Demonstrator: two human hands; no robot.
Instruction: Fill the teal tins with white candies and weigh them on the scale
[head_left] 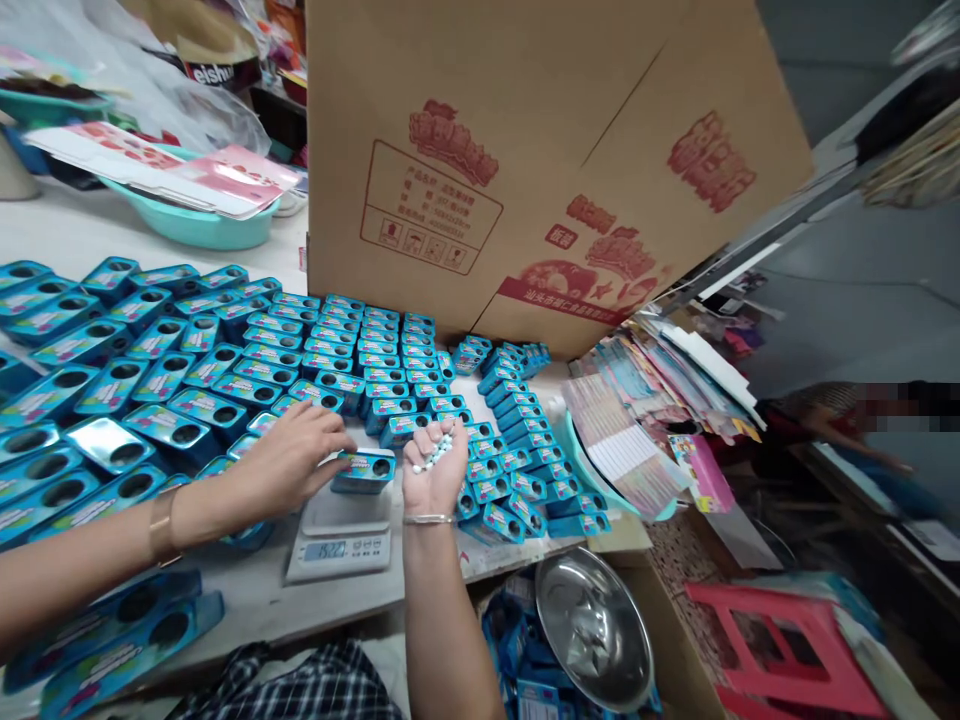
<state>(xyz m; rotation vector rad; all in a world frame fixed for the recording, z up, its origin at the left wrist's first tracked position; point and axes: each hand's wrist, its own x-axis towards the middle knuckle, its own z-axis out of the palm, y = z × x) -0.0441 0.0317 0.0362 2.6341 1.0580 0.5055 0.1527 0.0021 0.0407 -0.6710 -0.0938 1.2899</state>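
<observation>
My left hand [289, 455] has its thumb and fingertips closed at the left end of a small blue tin [363, 470] with a dark round hole in its top. That tin is on a digital scale [341, 540] with a lit display. Just right of it, my right hand [431, 490] is turned palm up, its fingers curled round a small heap of white and pale blue candies [436, 452]. Many matching blue tins [157, 425] stand in packed rows to the left, and more tins [517, 450] stand behind and to the right of my right hand.
A big cardboard box [525, 120] stands behind the tins. A teal basin [187, 220] topped with printed card sits back left. Below the table edge, a metal bowl [595, 630] lies tilted over blue packs. A red stool [787, 640] and a person [825, 410] are at right.
</observation>
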